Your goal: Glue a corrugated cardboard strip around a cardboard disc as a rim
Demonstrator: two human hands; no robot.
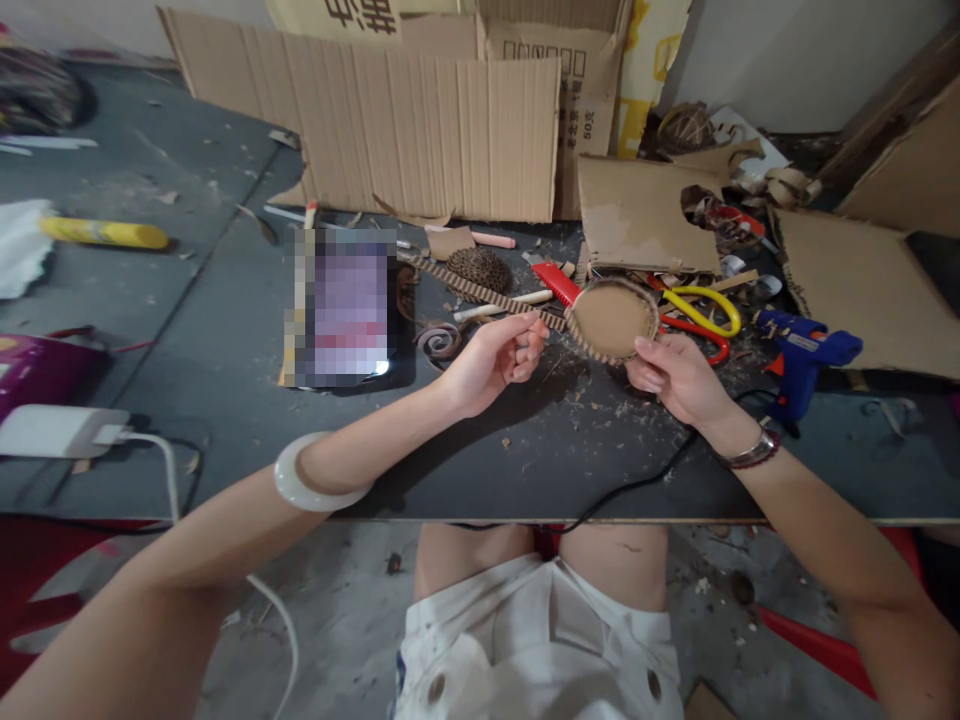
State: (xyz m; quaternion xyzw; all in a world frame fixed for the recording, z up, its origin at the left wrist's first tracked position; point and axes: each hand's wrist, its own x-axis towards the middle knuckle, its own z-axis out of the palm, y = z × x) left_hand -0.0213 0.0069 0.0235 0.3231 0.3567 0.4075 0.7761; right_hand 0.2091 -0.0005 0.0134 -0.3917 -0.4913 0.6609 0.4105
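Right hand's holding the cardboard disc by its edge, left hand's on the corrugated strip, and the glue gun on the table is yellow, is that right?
Not quite: the head view shows the glue gun is blue, not yellow. Right hand on the disc, left hand on the strip: correct.

Brn ribbed cardbd strip, tan disc, red cutter, blue glue gun, dk grey tabletop

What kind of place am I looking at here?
Probably a small craft workspace: a blue glue gun and a red utility knife lie on a scrap-strewn table, and the person's right hand holds a cardboard disc.
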